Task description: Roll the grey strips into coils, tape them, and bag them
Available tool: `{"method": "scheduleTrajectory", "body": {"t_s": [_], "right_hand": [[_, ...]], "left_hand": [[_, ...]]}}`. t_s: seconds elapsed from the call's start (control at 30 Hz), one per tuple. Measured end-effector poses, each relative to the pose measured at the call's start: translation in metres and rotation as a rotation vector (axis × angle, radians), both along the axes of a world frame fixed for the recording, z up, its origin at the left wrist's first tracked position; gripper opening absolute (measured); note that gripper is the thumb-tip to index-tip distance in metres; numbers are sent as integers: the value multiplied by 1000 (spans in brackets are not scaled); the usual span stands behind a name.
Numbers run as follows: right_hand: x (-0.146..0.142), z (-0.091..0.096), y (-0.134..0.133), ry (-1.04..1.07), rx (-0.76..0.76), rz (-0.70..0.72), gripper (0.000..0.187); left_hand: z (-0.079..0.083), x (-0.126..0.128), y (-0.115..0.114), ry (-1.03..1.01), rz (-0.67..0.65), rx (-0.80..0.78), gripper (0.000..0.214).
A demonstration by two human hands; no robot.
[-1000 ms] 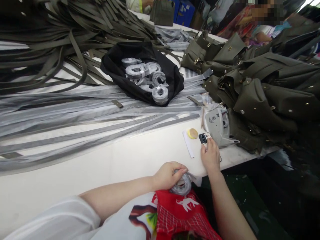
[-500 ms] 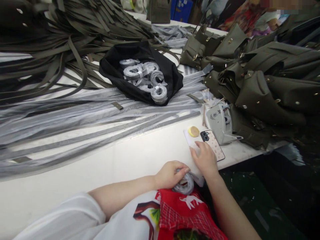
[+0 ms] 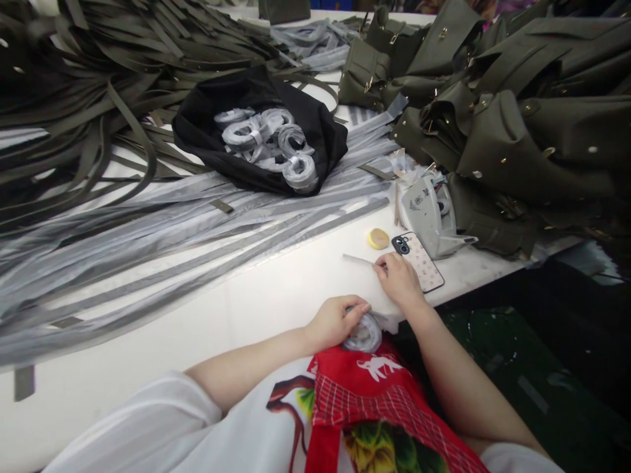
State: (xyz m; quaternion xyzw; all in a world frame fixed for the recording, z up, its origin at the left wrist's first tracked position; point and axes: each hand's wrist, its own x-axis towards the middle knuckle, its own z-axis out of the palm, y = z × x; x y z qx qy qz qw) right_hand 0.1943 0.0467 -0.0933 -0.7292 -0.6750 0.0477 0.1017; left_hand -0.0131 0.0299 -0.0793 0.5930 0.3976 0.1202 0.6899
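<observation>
My left hand (image 3: 339,320) is closed around the upper edge of a coiled strap (image 3: 363,334) in clear plastic wrapping, held against my red apron at the table's edge. A loose end of the coil extends to the right, beneath my right hand (image 3: 403,281). Thumb and fingers of that right hand pinch a thin pale strip (image 3: 357,259), which points left above the white table. A phone (image 3: 421,264) in a patterned case lies just beside the right hand. Slightly farther off is a small yellow-rimmed tape roll (image 3: 378,238).
Wrapped coils (image 3: 266,141) fill an open black bag (image 3: 329,146). Plastic-wrapped straps (image 3: 162,226) stretch across the table's left side, with a heap of bare olive straps (image 3: 113,52) behind. A grey tape dispenser (image 3: 426,213) stands near piled olive bags (image 3: 522,151) on the right.
My right hand has closed from a looser reach and now holds the pale strip up off the table. The left hand keeps the coil. The view has tilted downward.
</observation>
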Motion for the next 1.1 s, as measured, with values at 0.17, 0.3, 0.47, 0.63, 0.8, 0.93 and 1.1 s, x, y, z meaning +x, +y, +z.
{"method": "scheduleTrajectory", "body": {"t_s": [0.17, 0.3, 0.47, 0.63, 0.8, 0.93, 1.1], "right_hand": [[6, 11, -16, 37, 30, 23, 8], [5, 10, -26, 7, 106, 6, 17], [-7, -3, -31, -18, 99, 123, 20], [-7, -8, -27, 25, 96, 159, 25], [0, -5, -18, 50, 67, 191, 24], [5, -2, -14, 63, 27, 213, 23], [12, -1, -13, 73, -31, 244, 25]], "left_hand": [[5, -6, 35, 52, 182, 38, 45], [7, -10, 52, 108, 126, 71, 45], [1, -9, 42, 26, -63, 138, 38], [-5, -8, 42, -51, -142, 142, 35], [-7, -10, 47, -97, -151, 161, 33], [-10, -10, 45, -113, -156, 167, 32], [-12, -9, 45, -100, -169, 174, 32]]}}
